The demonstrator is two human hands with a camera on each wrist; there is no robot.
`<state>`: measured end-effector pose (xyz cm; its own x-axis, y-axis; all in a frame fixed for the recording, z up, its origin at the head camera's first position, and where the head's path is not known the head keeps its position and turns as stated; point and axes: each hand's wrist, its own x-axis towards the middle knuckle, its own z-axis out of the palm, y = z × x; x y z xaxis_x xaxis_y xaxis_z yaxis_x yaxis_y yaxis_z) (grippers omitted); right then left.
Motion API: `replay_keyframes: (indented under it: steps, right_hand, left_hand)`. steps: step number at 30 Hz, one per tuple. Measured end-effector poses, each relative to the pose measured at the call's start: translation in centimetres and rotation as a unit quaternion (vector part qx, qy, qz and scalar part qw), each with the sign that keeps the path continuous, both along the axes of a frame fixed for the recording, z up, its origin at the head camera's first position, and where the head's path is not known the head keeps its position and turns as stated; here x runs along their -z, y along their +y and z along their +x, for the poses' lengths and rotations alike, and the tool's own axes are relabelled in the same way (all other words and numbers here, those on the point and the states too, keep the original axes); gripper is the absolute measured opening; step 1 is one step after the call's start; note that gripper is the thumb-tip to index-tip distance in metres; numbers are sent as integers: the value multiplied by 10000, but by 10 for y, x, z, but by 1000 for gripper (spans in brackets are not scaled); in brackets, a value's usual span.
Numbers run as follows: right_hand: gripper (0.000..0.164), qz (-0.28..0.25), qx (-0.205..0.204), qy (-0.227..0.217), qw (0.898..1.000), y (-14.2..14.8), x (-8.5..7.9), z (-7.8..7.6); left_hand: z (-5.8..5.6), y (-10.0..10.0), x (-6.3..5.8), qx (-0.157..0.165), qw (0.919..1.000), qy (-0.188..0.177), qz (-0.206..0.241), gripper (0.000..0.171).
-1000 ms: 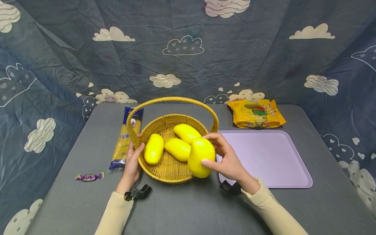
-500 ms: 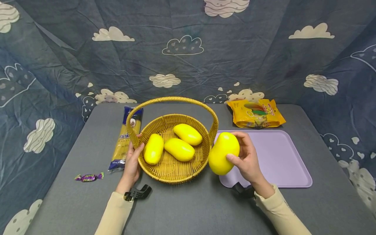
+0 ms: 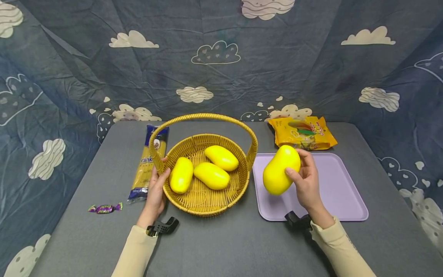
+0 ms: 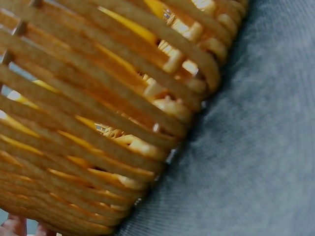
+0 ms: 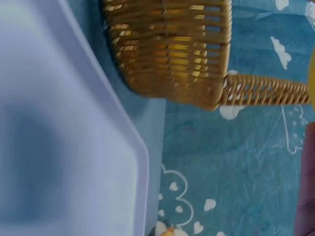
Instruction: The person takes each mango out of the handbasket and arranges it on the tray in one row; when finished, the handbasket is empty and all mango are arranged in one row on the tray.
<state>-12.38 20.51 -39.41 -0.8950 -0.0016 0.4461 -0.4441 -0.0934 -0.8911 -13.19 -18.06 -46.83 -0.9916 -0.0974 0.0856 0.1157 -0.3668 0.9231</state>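
Note:
My right hand grips a yellow mango over the left part of a lilac tray. In the right wrist view only slivers of that mango and the hand show at the right edge. My left hand holds the left side of a woven basket, thumb at the rim by the handle's foot, other fingers partly hidden behind the wall. Three mangoes lie inside: one at the left, one in the middle, one behind it. The basket's weave fills much of the left wrist view.
A blue and yellow pasta packet lies left of the basket, partly behind the left hand and handle. A purple wrapped candy is at the front left. Behind the tray rests a yellow snack bag. The basket's handle arches up high.
My right hand has carried the mango from over the basket's right rim rightward and slightly away, to over the tray. The left hand and basket have stayed put.

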Motion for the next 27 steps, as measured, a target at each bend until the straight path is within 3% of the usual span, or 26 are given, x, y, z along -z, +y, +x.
replay_keyframes:
  steps: [9,14,20,27]
  right_hand:
    - [40,266,308,-704,9967,12,6,-14]
    - [39,800,428,-1032,9905,18,14,-23]
    - [46,1743,636,-1504,9711,23,21,-34]
    - [58,2621,643,-2177,9380,27,28,-45]
  left_hand:
    - [-1,0,1,-22,9999,3,-137,40]
    - [-1,0,1,-17,9998,-25,-173,40]
    - [-1,0,1,-10,9998,-35,-189,40]
    - [-2,0,1,-46,9997,-79,-232,41]
